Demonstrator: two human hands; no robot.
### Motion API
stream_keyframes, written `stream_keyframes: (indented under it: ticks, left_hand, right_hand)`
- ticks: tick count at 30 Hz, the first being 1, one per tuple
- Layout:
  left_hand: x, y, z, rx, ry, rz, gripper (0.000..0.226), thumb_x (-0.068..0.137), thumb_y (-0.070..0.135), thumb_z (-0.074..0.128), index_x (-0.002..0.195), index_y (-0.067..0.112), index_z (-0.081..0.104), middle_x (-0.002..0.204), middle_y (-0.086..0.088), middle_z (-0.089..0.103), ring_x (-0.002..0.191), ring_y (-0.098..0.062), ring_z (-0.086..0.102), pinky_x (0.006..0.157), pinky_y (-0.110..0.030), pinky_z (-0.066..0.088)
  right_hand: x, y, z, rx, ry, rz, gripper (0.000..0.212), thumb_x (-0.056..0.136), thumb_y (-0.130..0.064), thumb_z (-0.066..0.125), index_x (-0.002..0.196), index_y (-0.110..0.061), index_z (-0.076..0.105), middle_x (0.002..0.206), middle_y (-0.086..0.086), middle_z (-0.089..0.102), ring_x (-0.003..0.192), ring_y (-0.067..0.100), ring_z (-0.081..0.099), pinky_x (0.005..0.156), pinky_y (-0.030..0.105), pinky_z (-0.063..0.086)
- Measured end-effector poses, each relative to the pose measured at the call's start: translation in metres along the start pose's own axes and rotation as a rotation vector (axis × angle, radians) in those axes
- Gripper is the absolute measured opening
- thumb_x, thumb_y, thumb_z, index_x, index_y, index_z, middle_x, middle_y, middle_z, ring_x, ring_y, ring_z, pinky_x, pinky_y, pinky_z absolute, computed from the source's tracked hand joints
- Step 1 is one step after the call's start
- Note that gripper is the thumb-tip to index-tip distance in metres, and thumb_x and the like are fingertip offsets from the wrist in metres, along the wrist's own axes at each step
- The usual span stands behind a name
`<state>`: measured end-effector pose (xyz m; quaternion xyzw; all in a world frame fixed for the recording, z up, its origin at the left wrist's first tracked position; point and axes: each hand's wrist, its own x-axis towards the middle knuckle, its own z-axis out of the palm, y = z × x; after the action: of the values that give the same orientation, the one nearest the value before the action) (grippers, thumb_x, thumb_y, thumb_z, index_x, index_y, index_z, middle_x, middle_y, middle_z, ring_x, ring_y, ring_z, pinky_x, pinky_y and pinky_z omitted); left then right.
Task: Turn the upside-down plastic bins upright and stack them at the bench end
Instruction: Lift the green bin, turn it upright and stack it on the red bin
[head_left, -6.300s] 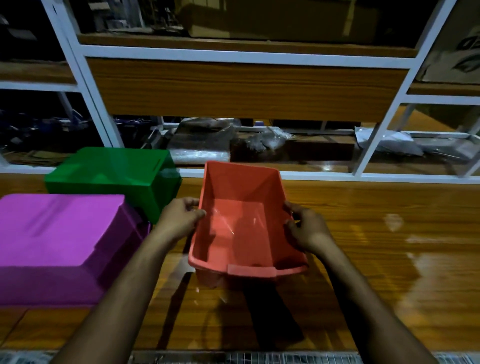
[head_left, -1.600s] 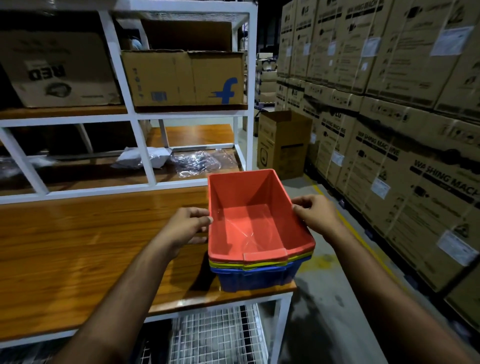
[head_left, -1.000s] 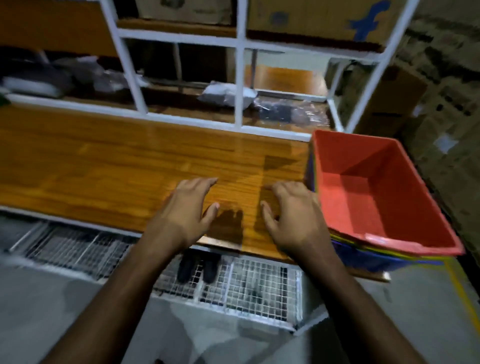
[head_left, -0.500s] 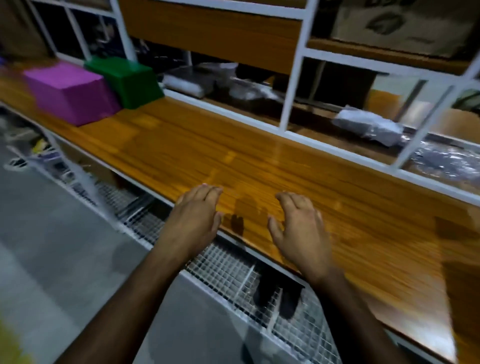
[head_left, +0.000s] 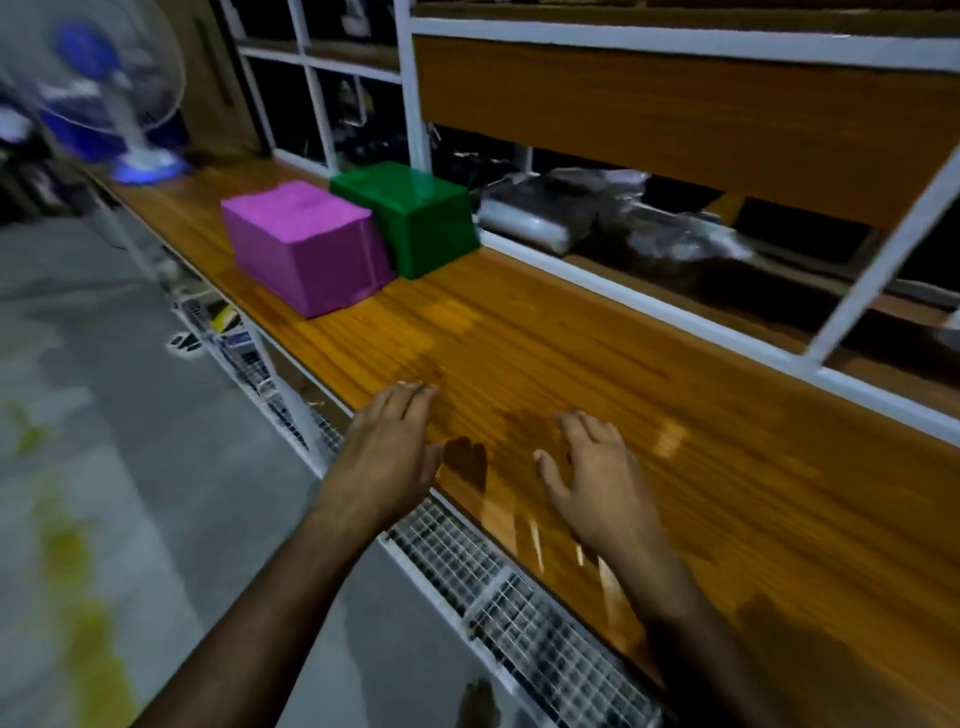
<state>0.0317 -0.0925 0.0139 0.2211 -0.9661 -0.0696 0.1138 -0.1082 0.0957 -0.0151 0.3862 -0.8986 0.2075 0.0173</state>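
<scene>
Wooden bench (head_left: 597, 364) lies bare between empty hands and purple bin (head_left: 304, 244).

A long wooden table (head_left: 649, 395) carries a purple bin (head_left: 304, 244), upside down near its front edge. A green bin (head_left: 410, 215), also upside down, sits just behind it, touching. Beyond them stands a blurred fan (head_left: 124, 104).

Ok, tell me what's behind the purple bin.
The green bin sits just behind the purple bin, upside down like it and close against its far side. Where they meet is hidden, as is anything beneath either.
</scene>
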Motion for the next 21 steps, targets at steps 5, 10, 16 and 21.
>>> stream_keyframes:
  ticks: [5,10,16,21]
  left_hand:
    - [0.078,-0.074,-0.003,-0.008,0.028,-0.07,0.064,0.093,0.036,0.055,0.149,0.016,0.033,0.15,-0.005,0.04,0.138,-0.023,0.032,0.113,-0.038,0.028]
    - [0.161,-0.136,-0.009,-0.004,0.044,-0.072,0.066,0.09,0.038,0.059,0.148,0.015,0.036,0.147,-0.007,0.043,0.136,-0.025,0.035,0.11,-0.041,0.034]
    - [0.269,-0.208,-0.011,0.001,0.076,0.008,0.066,0.087,0.036,0.06,0.145,0.014,0.039,0.144,-0.008,0.046,0.134,-0.026,0.037,0.106,-0.042,0.037]
    - [0.348,-0.261,-0.002,-0.105,0.042,0.113,0.065,0.086,0.036,0.056,0.144,0.011,0.04,0.141,-0.011,0.048,0.13,-0.03,0.039,0.106,-0.044,0.038]
  right_hand:
    - [0.115,-0.037,0.025,0.077,-0.037,-0.071,0.051,0.098,-0.045,0.045,0.144,-0.023,0.042,0.144,0.0,0.047,0.132,0.02,0.039,0.104,0.041,0.042]
    - [0.219,-0.069,0.041,0.061,-0.018,-0.119,0.055,0.096,-0.041,0.049,0.146,-0.02,0.042,0.143,0.003,0.049,0.13,0.022,0.042,0.102,0.04,0.044]
    - [0.335,-0.113,0.071,0.036,0.034,-0.107,0.055,0.095,-0.039,0.052,0.145,-0.018,0.042,0.141,0.005,0.05,0.128,0.022,0.044,0.097,0.034,0.043]
    - [0.436,-0.147,0.095,-0.018,0.033,-0.056,0.055,0.094,-0.036,0.054,0.145,-0.017,0.042,0.14,0.006,0.051,0.13,0.023,0.044,0.103,0.035,0.041]
